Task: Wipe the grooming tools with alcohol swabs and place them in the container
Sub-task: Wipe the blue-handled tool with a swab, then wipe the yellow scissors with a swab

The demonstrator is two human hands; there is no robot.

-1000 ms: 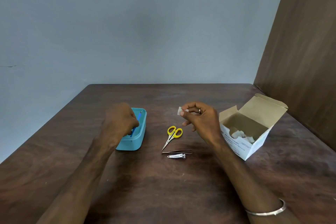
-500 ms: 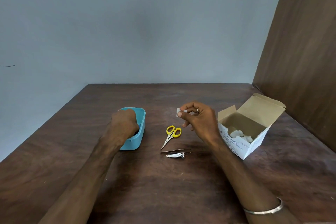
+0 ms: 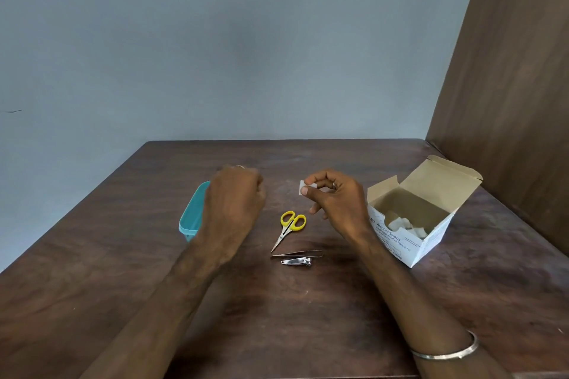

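A teal container [image 3: 192, 215] stands left of centre on the table, its right part hidden behind my left hand [image 3: 232, 203]. That hand hovers over it with the back facing me and the fingers curled under; nothing shows in it. My right hand [image 3: 335, 203] pinches a small white alcohol swab [image 3: 302, 187] between thumb and fingers, above the table. Below it lie yellow-handled scissors [image 3: 291, 226], thin tweezers [image 3: 297, 254] and a metal nail clipper [image 3: 297, 261], all untouched.
An open cardboard box of alcohol swabs [image 3: 400, 243] sits at the right with several white swabs [image 3: 406, 226] inside. A brown wooden panel [image 3: 508, 101] rises at the far right. The dark wooden table [image 3: 277, 317] meets a grey wall behind.
My left hand lowered a blue tool into the teal container, then rose and shifted right with no tool showing. My right hand stayed in place with the swab.
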